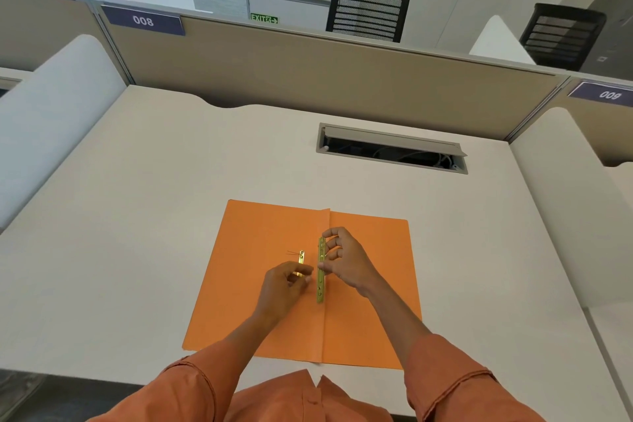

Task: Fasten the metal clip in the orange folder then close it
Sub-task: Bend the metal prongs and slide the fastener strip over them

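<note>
An orange folder (239, 284) lies open and flat on the desk, its spine fold running toward me. A long brass clip bar (321, 281) lies along the fold, and my right hand (346, 260) pinches its upper half between fingers and thumb. A shorter brass clip piece (301, 257) stands up from the left flap. My left hand (286, 284) has its fingertips closed around the lower end of that piece, hiding it.
A white desk (137, 216) carries the folder near its front edge. An open cable hatch (392, 149) is set into the desk at the back right. Beige partition walls and white side dividers enclose the desk.
</note>
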`<act>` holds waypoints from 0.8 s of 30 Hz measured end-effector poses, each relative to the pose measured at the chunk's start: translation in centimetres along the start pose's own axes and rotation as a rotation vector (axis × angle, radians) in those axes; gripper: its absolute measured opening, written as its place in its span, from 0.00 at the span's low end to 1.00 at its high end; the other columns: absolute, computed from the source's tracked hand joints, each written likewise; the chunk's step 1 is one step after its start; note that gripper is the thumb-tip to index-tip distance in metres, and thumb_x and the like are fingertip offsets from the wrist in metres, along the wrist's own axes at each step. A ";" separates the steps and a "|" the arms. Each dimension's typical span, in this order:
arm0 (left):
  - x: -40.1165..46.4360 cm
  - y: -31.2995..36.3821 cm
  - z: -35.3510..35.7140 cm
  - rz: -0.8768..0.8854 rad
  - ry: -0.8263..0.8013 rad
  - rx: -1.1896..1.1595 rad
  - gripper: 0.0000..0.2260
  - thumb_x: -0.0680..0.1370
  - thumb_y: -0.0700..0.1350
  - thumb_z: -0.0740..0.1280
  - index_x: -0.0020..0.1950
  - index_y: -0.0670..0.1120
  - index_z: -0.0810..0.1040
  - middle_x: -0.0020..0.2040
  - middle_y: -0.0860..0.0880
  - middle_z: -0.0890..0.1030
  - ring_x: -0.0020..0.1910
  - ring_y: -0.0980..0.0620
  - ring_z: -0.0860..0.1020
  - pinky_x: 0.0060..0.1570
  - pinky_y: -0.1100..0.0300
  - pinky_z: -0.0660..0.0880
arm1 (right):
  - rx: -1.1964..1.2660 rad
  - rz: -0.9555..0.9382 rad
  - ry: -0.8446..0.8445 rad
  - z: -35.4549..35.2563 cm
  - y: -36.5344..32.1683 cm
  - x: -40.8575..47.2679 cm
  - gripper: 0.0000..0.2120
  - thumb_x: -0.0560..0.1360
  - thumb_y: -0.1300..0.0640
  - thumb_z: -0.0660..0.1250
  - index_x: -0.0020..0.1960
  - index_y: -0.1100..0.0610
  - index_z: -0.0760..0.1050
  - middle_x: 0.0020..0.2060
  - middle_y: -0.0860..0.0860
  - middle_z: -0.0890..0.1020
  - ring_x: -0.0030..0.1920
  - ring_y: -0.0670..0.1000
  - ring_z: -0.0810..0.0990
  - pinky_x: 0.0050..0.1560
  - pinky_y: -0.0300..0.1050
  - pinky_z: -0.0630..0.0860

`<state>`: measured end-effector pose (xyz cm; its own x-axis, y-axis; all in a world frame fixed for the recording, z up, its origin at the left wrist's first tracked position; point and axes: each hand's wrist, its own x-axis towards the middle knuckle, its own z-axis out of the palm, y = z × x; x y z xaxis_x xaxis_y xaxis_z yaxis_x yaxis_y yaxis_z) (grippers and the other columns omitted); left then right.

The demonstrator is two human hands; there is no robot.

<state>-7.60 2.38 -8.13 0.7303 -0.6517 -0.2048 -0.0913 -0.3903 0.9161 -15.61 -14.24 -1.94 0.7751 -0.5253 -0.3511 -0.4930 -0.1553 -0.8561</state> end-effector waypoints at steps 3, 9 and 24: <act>1.1 1.0 0.0 -0.045 0.025 -0.079 0.09 0.78 0.34 0.73 0.56 0.44 0.86 0.42 0.47 0.86 0.33 0.53 0.82 0.30 0.60 0.78 | 0.007 -0.001 0.018 0.2 0.2 0.0 0.27 0.71 0.71 0.76 0.64 0.53 0.73 0.53 0.56 0.77 0.43 0.51 0.80 0.42 0.48 0.86; 3.0 1.7 0.6 -0.070 0.007 -0.150 0.13 0.80 0.33 0.70 0.62 0.44 0.83 0.50 0.44 0.85 0.39 0.39 0.86 0.37 0.48 0.85 | 0.047 -0.012 0.026 0.3 0.4 -0.1 0.24 0.72 0.72 0.75 0.63 0.55 0.75 0.51 0.53 0.76 0.38 0.51 0.78 0.40 0.45 0.85; 4.5 1.9 1.4 0.009 -0.010 -0.083 0.09 0.79 0.31 0.70 0.53 0.42 0.88 0.43 0.49 0.85 0.32 0.59 0.84 0.33 0.59 0.82 | 0.076 -0.039 0.072 0.8 1.0 0.2 0.25 0.72 0.72 0.73 0.62 0.51 0.76 0.57 0.53 0.76 0.39 0.50 0.80 0.47 0.62 0.86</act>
<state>-5.41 -2.24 -7.85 0.7229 -0.6615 -0.1995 -0.0411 -0.3294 0.9433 -15.62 -13.87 -3.14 0.7616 -0.5790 -0.2911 -0.4295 -0.1146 -0.8958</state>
